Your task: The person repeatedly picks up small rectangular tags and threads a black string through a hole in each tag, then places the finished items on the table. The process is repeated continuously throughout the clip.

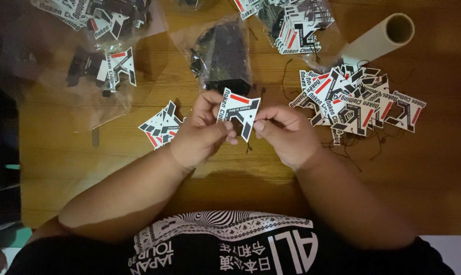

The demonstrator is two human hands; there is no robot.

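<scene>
Wooden tabletop [77, 168]: one cardboard tube [378, 38] at the far right corner, one loose tag pile [352, 102] beside it. One angular tag [239, 109] sits mid-table, pinched between left hand [200, 135] and right hand [286, 135], fingertips pressed on its lower edges.

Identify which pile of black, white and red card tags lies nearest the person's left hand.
The small tag pile beside the left hand; the larger pile lies right.
</scene>
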